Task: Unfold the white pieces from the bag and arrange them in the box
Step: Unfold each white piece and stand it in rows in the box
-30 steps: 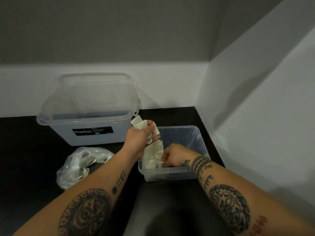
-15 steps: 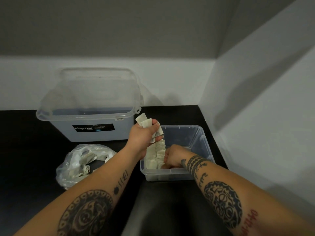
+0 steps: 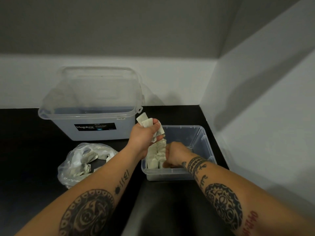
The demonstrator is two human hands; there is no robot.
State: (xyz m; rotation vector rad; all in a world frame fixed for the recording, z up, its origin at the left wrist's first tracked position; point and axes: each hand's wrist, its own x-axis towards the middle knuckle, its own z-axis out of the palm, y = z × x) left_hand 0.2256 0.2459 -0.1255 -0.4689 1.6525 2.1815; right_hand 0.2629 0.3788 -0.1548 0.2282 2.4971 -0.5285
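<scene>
My left hand (image 3: 142,135) grips a bunch of folded white pieces (image 3: 146,122) just above the left end of the small clear box (image 3: 202,137). A row of white pieces (image 3: 154,155) stands packed along the box's left side. My right hand (image 3: 175,155) is down inside the box next to that row, fingers curled; what they hold is hidden. A crumpled clear plastic bag (image 3: 83,160) with more white pieces lies on the black counter to the left.
A large clear Megabox bin (image 3: 88,123) with its lid propped open stands at the back left. White walls close the corner behind and to the right. The black counter (image 3: 25,142) extends left; a dark ledge lies below the small box.
The view shifted slightly. Both hands stay almost in place; my right hand keeps pressing by the row in the box.
</scene>
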